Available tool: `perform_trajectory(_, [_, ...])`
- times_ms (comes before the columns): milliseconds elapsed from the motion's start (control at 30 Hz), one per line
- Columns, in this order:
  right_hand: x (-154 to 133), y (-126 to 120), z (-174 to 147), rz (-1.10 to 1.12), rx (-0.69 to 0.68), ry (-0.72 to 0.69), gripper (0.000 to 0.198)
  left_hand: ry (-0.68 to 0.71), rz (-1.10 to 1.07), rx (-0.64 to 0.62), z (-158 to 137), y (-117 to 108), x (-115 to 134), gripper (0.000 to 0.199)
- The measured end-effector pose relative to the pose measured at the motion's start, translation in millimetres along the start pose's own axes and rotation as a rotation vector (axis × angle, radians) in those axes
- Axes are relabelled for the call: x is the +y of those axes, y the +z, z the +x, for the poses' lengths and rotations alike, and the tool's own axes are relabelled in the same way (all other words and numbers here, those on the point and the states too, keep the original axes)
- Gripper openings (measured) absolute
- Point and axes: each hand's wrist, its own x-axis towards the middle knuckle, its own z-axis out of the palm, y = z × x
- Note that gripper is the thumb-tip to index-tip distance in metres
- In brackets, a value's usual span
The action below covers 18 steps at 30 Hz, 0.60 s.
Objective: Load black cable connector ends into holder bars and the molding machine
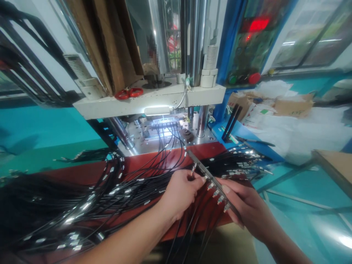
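Note:
My right hand (238, 198) grips a long dark metal bar (205, 169) that slants from upper left to lower right. Several small metal connectors (216, 193) stick out along its near edge, with thin black cables hanging below them. At the bar's upper part, my left hand (184, 190) pinches a small metal-tipped cable end (194, 168) between thumb and finger. Both hands hover over a red-brown work surface (178, 231). Behind them, in a lit press (165, 123), a row of black cables leads out toward me.
Large bundles of black cables (118, 190) with white tags lie across the surface, left and right. Red-handled scissors (128, 93) rest on the press's cream plate (187, 99). A control panel (251, 47) with a red button stands at right, near bags and cardboard (291, 106).

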Motion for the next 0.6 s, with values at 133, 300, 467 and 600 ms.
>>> perform_trajectory(133, [3, 1, 0, -0.001, -0.006, -0.021, 0.06, -0.012, -0.008, 0.005, 1, 0, -1, 0.026])
perform_trajectory(300, [2, -1, -1, 0.133, 0.033, 0.035, 0.059, 0.037, -0.134, -0.095, -4, -12, 2, 0.023])
perform_trajectory(467, [-3, -8, -2, 0.132, 0.043, -0.006, 0.048, 0.038, -0.275, -0.059, -11, -22, 5, 0.027])
perform_trajectory(600, [1, -10, -3, 0.093, 0.066, -0.034, 0.044, 0.01, -0.313, -0.059, -13, -20, 5, 0.034])
